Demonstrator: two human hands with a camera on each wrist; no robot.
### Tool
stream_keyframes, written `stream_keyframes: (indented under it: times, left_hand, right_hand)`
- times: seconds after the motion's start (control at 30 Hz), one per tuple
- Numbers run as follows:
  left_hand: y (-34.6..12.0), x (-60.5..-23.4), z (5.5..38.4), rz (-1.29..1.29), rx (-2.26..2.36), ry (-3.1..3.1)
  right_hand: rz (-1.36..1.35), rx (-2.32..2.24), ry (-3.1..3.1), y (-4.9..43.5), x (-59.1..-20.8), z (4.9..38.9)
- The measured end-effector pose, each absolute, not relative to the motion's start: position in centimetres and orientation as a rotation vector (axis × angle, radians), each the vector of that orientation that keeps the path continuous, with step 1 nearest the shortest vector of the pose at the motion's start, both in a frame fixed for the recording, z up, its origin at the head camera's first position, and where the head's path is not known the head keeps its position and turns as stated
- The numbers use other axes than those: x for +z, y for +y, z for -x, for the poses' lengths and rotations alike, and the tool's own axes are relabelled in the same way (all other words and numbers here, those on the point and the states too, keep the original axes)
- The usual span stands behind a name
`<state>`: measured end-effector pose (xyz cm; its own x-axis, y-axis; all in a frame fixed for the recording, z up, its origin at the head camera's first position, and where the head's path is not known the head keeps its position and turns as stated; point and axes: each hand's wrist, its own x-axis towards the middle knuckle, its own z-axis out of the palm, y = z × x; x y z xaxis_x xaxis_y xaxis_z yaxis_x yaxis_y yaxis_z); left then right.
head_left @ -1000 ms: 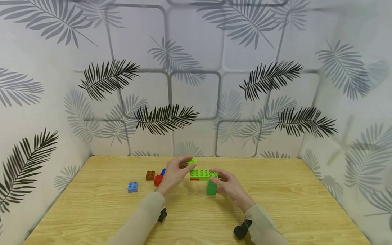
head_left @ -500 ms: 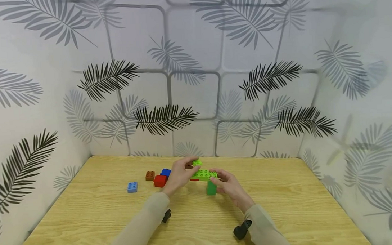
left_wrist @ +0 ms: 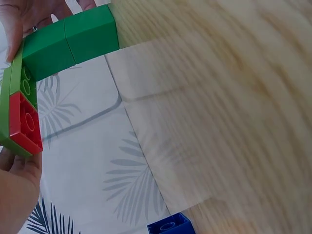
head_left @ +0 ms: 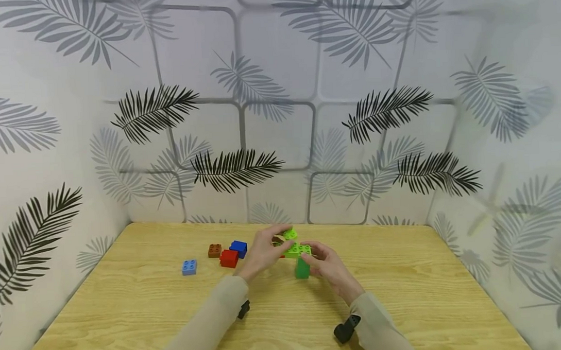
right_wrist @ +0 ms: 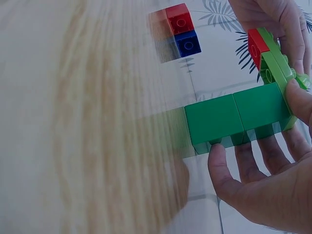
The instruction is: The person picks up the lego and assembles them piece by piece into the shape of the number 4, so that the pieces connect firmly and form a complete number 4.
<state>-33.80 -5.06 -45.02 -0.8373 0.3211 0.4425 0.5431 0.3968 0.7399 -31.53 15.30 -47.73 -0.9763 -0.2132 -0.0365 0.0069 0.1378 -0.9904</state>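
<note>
A small lime-green toy building brick [head_left: 290,234] is pinched between the thumb and fingers of my left hand [head_left: 262,250], right over a long lime-green brick [head_left: 293,252]. That long brick lies across two stacked dark green bricks [right_wrist: 214,119], its other end jutting out to the left. Under the jutting end sits a red brick [left_wrist: 24,124], plain in both wrist views. My right hand [head_left: 330,268] grips the joined bricks at their right end, thumb and fingers at the long brick and the dark green stack. In the head view, my left hand covers part of the long brick.
Left of the hands, on the wooden table [head_left: 127,314], lie a red brick [head_left: 229,258], a blue brick [head_left: 239,249], a brown brick [head_left: 214,250] and a light blue brick [head_left: 189,267]. A leaf-patterned wall [head_left: 279,134] stands behind the table.
My left hand has moved right with the small lime-green brick, from the left end of the long brick to above its middle. The blue brick has come into fuller view. My right hand stays put.
</note>
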Motion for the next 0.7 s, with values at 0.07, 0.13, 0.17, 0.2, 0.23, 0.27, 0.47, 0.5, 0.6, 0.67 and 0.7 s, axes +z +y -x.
stream_keyframes:
  times: [0.07, 0.13, 0.17, 0.2, 0.23, 0.27, 0.47, 0.5, 0.6, 0.67, 0.7]
  left_hand:
    - [-4.9, -45.1, 33.8, 0.791, -1.425, -2.418]
    - [-4.7, -45.1, 33.9, 0.813, -1.434, -2.421]
    - [-4.6, -45.1, 33.9, 0.826, -1.432, -2.426]
    - [-4.5, -45.1, 33.9, 0.839, -1.43, -2.432]
    - [-4.4, -45.0, 34.0, 0.841, -1.425, -2.45]
    - [-4.3, -44.9, 33.9, 0.846, -1.416, -2.469]
    - [-3.7, -44.3, 33.8, 0.92, -1.325, -2.521]
    - [-3.7, -44.2, 33.8, 0.932, -1.314, -2.523]
    - [-3.5, -43.9, 33.8, 0.954, -1.286, -2.551]
    - [-3.5, -43.8, 33.8, 0.973, -1.271, -2.57]
    - [-3.5, -43.7, 33.8, 0.983, -1.267, -2.581]
  right_hand:
    - [0.207, -1.951, 2.236, 15.3, -47.9, 31.6]
    - [0.205, -1.954, 2.233, 15.3, -47.9, 31.6]
    - [0.208, -1.956, 2.235, 15.3, -48.0, 31.7]
    - [0.207, -1.957, 2.234, 15.3, -48.0, 31.6]
    - [0.206, -1.962, 2.227, 15.3, -47.9, 31.6]
    - [0.202, -1.963, 2.224, 15.4, -47.8, 31.6]
    - [0.201, -1.958, 2.202, 15.7, -47.7, 31.7]
    - [0.207, -1.956, 2.196, 15.7, -47.8, 31.7]
    - [0.235, -1.947, 2.188, 15.9, -47.9, 31.9]
    - [0.252, -1.941, 2.183, 16.0, -48.0, 32.1]
    - [0.26, -1.938, 2.178, 16.1, -48.1, 32.1]
